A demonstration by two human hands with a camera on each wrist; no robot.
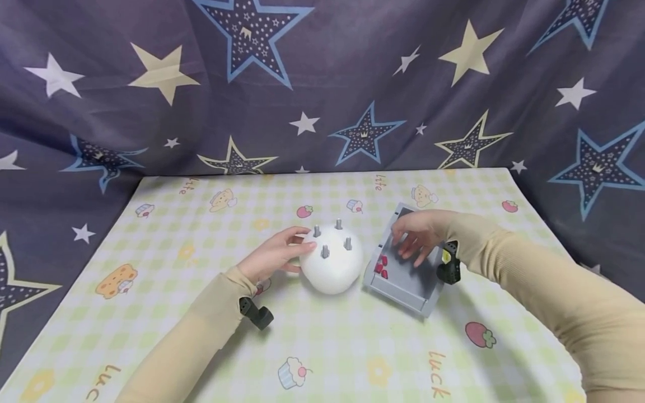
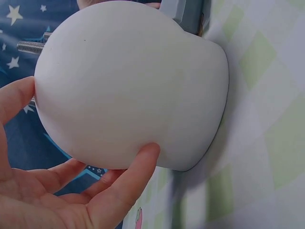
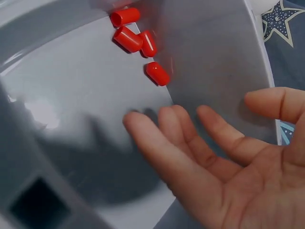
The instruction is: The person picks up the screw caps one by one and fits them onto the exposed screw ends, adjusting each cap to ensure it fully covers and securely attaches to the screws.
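A white dome (image 1: 331,266) with a rounded body stands on the table. Several threaded metal studs (image 1: 325,251) stick up from its top. At its left side is my left hand (image 1: 276,254), whose spread fingertips (image 2: 151,149) touch the white surface, with the thumb near the studs. My right hand (image 1: 420,232) hovers inside the grey tray (image 1: 398,299), its fingers loosely bent and nothing held. Several small red caps (image 3: 127,39) lie together along the tray's wall, a short way from the right fingertips (image 3: 132,119).
A green-and-white checked tablecloth (image 1: 221,358) with printed cakes and strawberries covers the table. The tray stands just right of the dome, with little gap between them. A dark star-patterned curtain (image 1: 342,89) hangs behind the table and at both sides.
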